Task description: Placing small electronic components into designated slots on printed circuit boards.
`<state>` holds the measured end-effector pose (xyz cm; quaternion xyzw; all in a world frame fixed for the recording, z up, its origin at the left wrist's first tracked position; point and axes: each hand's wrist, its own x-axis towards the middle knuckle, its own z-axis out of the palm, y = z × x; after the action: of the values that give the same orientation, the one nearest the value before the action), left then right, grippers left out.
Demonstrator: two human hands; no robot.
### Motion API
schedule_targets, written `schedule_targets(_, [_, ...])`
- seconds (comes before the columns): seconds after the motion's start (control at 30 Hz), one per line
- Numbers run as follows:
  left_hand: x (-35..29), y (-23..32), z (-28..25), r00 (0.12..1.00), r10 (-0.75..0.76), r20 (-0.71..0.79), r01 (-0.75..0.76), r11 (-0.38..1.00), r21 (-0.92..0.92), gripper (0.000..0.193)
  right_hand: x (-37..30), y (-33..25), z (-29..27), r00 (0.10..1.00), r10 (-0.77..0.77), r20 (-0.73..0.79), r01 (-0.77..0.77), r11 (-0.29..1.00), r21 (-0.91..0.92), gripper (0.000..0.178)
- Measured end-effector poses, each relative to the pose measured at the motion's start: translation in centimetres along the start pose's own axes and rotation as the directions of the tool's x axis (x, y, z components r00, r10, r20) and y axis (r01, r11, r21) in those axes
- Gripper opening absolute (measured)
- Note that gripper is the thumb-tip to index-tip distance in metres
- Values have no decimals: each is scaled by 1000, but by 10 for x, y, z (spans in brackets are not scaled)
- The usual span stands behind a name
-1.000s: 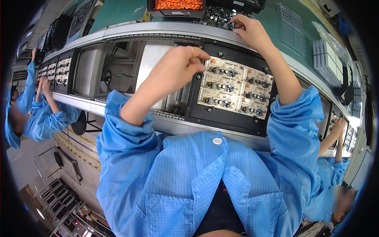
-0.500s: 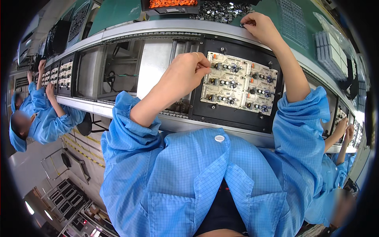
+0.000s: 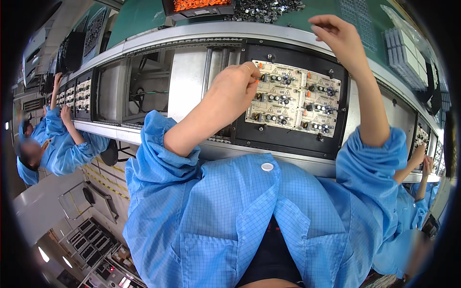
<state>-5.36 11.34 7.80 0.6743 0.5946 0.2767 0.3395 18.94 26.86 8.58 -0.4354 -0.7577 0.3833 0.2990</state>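
Two grips, contents unclear: left hand (image 3: 234,87) pinched at orange part (image 3: 257,81), right hand (image 3: 343,43) part-open over green bench (image 3: 320,7).

Right hand (image 3: 342,41) farther from dark parts pile (image 3: 264,10), orange piece (image 3: 257,81) now showing by left hand (image 3: 234,87)

Frame (image 3: 283,139) — matt; rail (image 3: 192,32) — smooth metal

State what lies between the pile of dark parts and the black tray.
In the head view, a silver metal rail runs between the pile of dark parts and the black tray, with some green tabletop beyond it.
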Motion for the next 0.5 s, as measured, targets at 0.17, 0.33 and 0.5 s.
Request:
schedule_targets(0.17, [1, -4, 7, 993, 106, 52, -113, 978, 173, 11, -51, -19, -24, 993, 121, -6, -119, 985, 121, 19])
schedule_targets(0.33, [1, -2, 10, 991, 119, 61, -131, 959, 253, 11, -91, -2, -40, 973, 218, -71, -189, 938, 290, 17])
schedule_targets(0.5, [2, 2, 10, 988, 130, 82, -149, 944, 296, 9, -114, 16, -39, 963, 239, -127, -172, 903, 394, 16])
